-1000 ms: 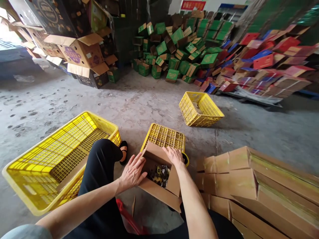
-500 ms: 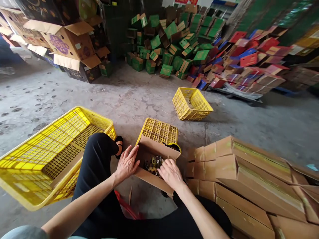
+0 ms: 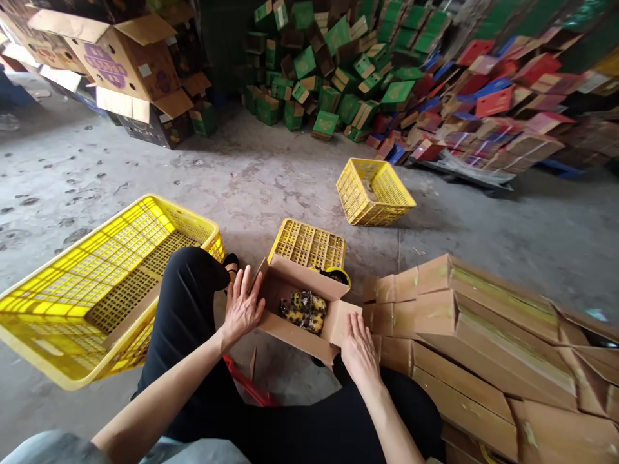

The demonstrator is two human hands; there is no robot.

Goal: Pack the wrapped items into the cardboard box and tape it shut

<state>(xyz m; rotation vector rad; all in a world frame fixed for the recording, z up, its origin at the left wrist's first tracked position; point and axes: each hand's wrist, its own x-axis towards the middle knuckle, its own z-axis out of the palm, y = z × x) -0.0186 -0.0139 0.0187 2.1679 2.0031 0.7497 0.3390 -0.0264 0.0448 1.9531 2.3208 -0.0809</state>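
Note:
An open cardboard box stands between my knees, in front of an upturned yellow crate. Inside it lie several small yellow-and-black packets in shiny wrapping. My left hand lies with outstretched fingers against the box's left end flap. At the opposite end, my right hand rests flat on the right end flap, which is folded outward. Both hands are open, and neither grips a packet. Beside the box's far right corner is a round yellow-and-black thing, partly hidden.
A large yellow crate stands by my left leg. To my right are stacked flattened cardboard boxes. Another yellow crate sits farther ahead. Green boxes and red boxes are heaped at the back, with larger cartons at left.
My right hand has left the packets inside the box and moved right onto the end flap, which now leans outward. My left hand stays at the left end. The packets are now uncovered.

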